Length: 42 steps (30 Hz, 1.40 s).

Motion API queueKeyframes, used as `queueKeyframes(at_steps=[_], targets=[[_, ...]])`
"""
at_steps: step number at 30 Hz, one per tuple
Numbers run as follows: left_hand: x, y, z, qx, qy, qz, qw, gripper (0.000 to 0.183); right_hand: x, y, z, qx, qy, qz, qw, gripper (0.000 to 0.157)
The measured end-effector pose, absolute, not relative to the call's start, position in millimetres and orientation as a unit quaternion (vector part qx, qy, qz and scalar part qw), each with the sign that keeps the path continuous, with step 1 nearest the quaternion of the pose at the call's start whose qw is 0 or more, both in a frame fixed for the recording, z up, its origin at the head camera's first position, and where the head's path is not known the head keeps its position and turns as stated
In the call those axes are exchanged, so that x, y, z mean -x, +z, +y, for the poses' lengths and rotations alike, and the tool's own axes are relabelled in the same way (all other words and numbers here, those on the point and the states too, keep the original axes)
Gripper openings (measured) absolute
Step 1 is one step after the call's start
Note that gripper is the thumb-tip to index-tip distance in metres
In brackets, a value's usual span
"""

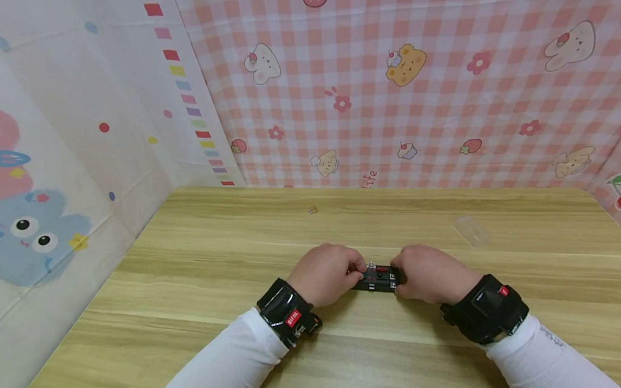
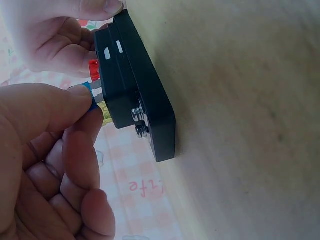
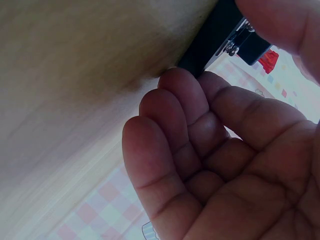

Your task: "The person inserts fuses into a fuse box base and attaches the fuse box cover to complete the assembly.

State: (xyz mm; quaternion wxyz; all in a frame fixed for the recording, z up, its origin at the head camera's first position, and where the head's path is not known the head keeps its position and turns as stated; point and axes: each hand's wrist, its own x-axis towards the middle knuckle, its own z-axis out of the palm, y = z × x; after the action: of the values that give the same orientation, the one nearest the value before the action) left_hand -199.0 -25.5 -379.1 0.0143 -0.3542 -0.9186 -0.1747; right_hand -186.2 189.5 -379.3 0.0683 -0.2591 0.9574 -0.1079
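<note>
A black fuse block (image 1: 381,278) with metal screw terminals lies on the table between both hands. My left hand (image 1: 328,274) pinches a blue blade fuse (image 2: 92,92) between thumb and index finger. The fuse's metal prongs show at the top face of the block, partly outside it. Beside it, a red blade fuse (image 2: 93,69) stands on the block. My right hand (image 1: 431,271) grips the block's right end, thumb on one side and fingers on the other. Its lower fingers (image 3: 155,135) curl close to the tabletop.
On the wooden table (image 1: 228,240), a clear plastic cover (image 1: 471,230) lies beyond my right hand. A tiny orange-and-clear piece (image 1: 312,210) sits near the back edge. A pink checked cloth (image 1: 444,108) hangs behind the table, and a white patterned one (image 1: 122,87) hangs on the left.
</note>
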Motion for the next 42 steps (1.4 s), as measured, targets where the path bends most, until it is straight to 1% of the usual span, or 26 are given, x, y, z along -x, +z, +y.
queueKeyframes(at_steps=[28,42], targets=[[199.7,-379.6,-24.1,0.353,-0.167,-0.920,0.019,0.004,185.8,-377.9,188.6,0.257,-0.110,0.957,0.071,0.013],[200.3,-378.4,-24.6,0.345,-0.167,-0.924,0.004,0.004,185.2,-376.9,189.1,0.258,-0.102,0.958,0.071,0.014]])
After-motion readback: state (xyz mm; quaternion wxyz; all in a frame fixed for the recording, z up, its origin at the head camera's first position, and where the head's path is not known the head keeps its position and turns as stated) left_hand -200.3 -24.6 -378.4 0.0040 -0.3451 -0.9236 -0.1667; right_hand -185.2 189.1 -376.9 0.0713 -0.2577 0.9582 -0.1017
